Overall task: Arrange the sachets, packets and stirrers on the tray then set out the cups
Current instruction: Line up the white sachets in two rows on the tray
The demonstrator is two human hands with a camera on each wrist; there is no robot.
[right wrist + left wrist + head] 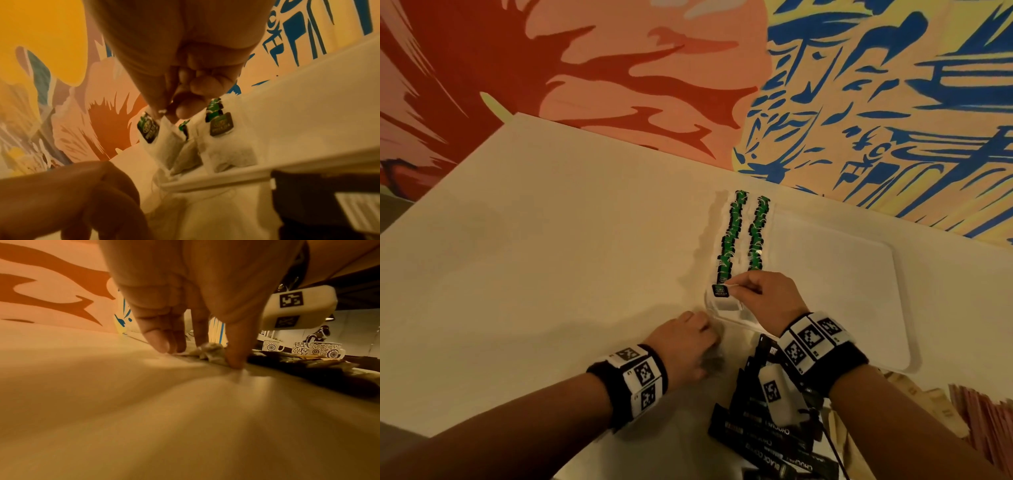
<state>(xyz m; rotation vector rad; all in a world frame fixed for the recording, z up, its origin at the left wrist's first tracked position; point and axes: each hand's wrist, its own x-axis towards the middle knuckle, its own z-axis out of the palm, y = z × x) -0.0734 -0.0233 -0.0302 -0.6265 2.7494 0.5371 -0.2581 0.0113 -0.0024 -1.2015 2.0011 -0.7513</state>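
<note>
A white tray [842, 274] lies on the pale table, with two rows of green-tagged tea bags [732, 233] along its left side. My right hand [732, 286] pinches the top edge of a tea bag [724, 301] at the near end of the left row; the right wrist view shows thumb and forefinger [166, 116] nipping that tea bag [170, 146] inside the tray rim [226, 177]. My left hand [709, 339] sits on the table just off the tray's near left corner. Its fingertips [162, 345] and thumb close around a crumpled loose tea bag [209, 350].
A heap of black coffee sachets [774, 428] lies under my right wrist, and pink packets [989, 421] sit at the lower right edge. Three patterned cups [327, 350] stand beyond the sachets. A painted wall runs close behind the table.
</note>
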